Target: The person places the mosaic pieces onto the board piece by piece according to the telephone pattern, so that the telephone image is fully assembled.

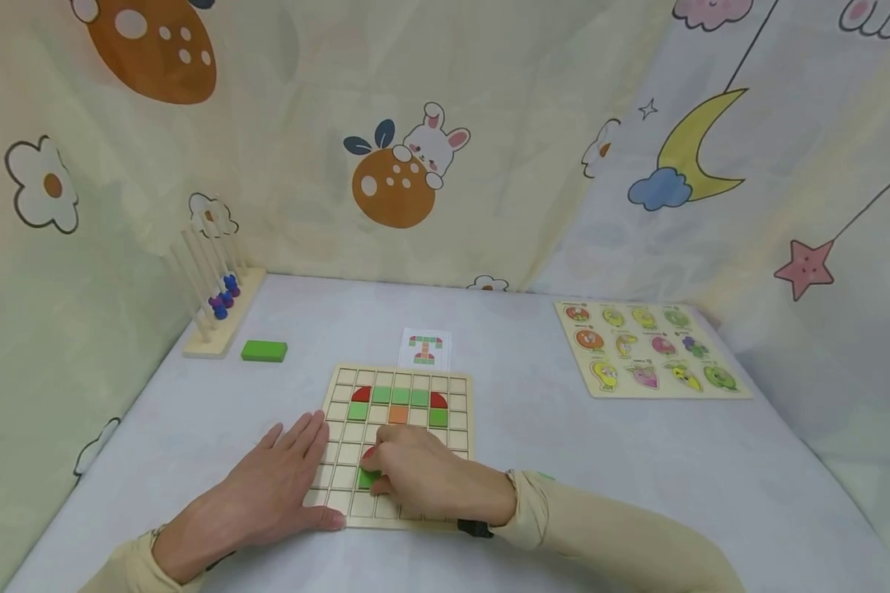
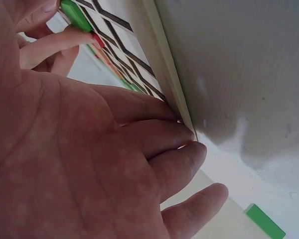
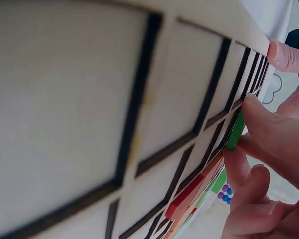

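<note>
A wooden grid board (image 1: 349, 454) lies flat, with green, red and orange tiles in some of its cells. My left hand (image 1: 278, 478) rests against its left side, fingers straight and the thumb at the lower left corner. With thumb and fingertips my right hand (image 1: 423, 473) pinches a green square tile (image 3: 236, 130) at a lower cell. Just above that tile, a red rounded tile (image 1: 368, 452) is partly covered by the right fingers. Behind the board lies a card (image 1: 425, 349) with a T-shaped pattern of coloured blocks. The right hand hides several lower cells.
A green block (image 1: 264, 351) lies to the board's left. Farther back on that side stands a wooden peg rack (image 1: 222, 329) with blue and purple beads. At the right is a fruit and vegetable puzzle board (image 1: 656, 350). Printed fabric hangs around the table.
</note>
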Action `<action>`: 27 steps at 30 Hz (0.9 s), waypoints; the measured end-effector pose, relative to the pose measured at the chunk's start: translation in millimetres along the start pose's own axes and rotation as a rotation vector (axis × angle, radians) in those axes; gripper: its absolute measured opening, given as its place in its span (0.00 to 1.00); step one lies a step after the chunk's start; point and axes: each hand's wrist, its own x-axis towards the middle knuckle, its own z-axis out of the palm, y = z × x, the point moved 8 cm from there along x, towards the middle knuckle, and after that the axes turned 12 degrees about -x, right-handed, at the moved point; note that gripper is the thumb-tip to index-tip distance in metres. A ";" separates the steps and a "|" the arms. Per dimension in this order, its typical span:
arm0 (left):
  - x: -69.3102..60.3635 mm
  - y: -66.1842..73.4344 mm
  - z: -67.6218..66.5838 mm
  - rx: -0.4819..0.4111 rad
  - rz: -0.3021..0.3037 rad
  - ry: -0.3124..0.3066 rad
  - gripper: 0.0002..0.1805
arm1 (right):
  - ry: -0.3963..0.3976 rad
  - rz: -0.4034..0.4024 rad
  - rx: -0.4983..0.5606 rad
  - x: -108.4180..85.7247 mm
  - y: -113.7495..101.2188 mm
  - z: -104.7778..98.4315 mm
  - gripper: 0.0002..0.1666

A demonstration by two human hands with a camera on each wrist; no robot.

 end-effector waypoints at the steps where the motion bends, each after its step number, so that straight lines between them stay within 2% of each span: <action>1: -0.1 0.3 -0.1 0.001 0.001 0.000 0.70 | 0.007 -0.004 -0.014 0.5 -0.1 -0.5 0.04; 3: 0.1 0.7 0.1 0.003 0.004 0.001 0.70 | 0.016 -0.005 -0.016 1.7 0.3 -0.6 0.04; 8: -0.2 1.7 0.5 0.000 0.011 0.003 0.70 | 0.012 0.013 0.078 4.9 5.2 3.1 0.11; 11: -0.1 1.3 0.3 0.000 0.004 0.000 0.70 | 0.010 0.007 0.103 6.6 6.3 4.9 0.05; 17: -0.9 1.9 -0.3 0.007 0.010 0.001 0.70 | 0.015 0.002 0.117 8.1 6.1 5.8 0.05; 27: 0.7 1.5 -0.4 0.007 0.011 0.005 0.70 | 0.004 0.088 0.152 4.1 9.5 2.7 0.18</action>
